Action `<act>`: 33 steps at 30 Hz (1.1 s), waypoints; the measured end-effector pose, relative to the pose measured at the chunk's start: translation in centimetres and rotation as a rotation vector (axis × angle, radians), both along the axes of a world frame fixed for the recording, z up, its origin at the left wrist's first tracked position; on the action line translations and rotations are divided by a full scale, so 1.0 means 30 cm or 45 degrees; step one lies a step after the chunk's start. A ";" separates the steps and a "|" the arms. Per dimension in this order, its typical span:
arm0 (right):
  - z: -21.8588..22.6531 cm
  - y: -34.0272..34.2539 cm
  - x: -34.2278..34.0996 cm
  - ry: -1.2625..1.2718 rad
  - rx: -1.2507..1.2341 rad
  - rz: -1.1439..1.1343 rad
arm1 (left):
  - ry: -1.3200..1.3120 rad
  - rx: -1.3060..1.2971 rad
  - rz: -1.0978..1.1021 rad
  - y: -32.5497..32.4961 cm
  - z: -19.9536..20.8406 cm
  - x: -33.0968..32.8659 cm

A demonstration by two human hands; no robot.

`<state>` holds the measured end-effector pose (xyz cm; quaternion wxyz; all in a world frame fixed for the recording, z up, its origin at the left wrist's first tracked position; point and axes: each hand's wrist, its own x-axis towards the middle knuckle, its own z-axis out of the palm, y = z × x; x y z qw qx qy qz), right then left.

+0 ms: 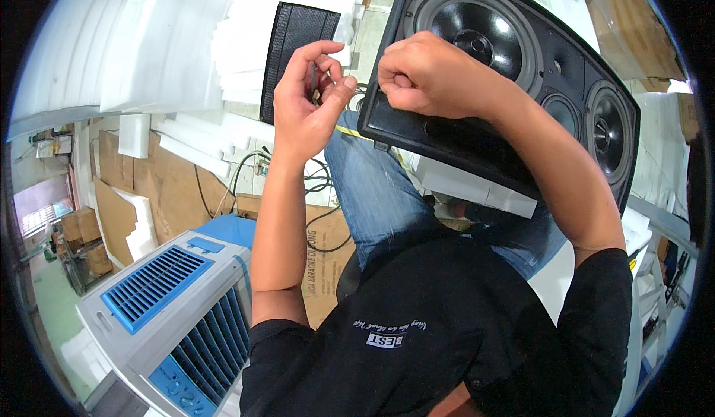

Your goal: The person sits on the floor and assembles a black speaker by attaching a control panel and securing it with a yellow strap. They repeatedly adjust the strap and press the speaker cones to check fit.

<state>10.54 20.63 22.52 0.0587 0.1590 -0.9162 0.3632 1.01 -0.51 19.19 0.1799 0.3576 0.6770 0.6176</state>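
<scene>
A large black speaker cabinet [462,143] lies across my lap with its front uncovered. Its big round driver [506,48] shows at the upper end, and a second driver [609,130] at the right end. My right hand [421,74] is closed in a pinch over the cabinet's left edge; whatever its fingertips hold is hidden. To the left of that edge, my left hand [305,100] is raised with its fingers curled inward. Small dark bits show in its palm, too small to name. Behind the left hand is a black mesh-fronted box [287,44].
A white and blue air cooler [175,320] stands at the lower left. White foam blocks [167,37] are piled at the upper left. Black cables [249,167] lie on the floor by flattened cardboard [175,175]. Boxes [633,26] stand at the upper right.
</scene>
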 end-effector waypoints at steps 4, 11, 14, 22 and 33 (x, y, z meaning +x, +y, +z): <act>-0.012 0.022 -0.005 0.021 -0.036 -0.010 | 0.152 -0.045 -0.112 0.013 0.026 -0.023; 0.033 0.068 0.003 -0.591 -0.433 -0.238 | 0.320 -0.268 -0.176 0.064 0.056 -0.015; 0.028 0.072 0.002 -0.603 -0.513 -0.300 | 0.314 -0.311 -0.089 0.098 0.065 0.012; 0.021 0.074 0.007 -0.603 -0.612 -0.391 | 0.433 -0.342 -0.051 0.121 0.063 0.005; 0.080 0.078 0.003 0.020 0.346 -0.056 | 0.565 -0.328 -0.036 0.140 0.038 -0.005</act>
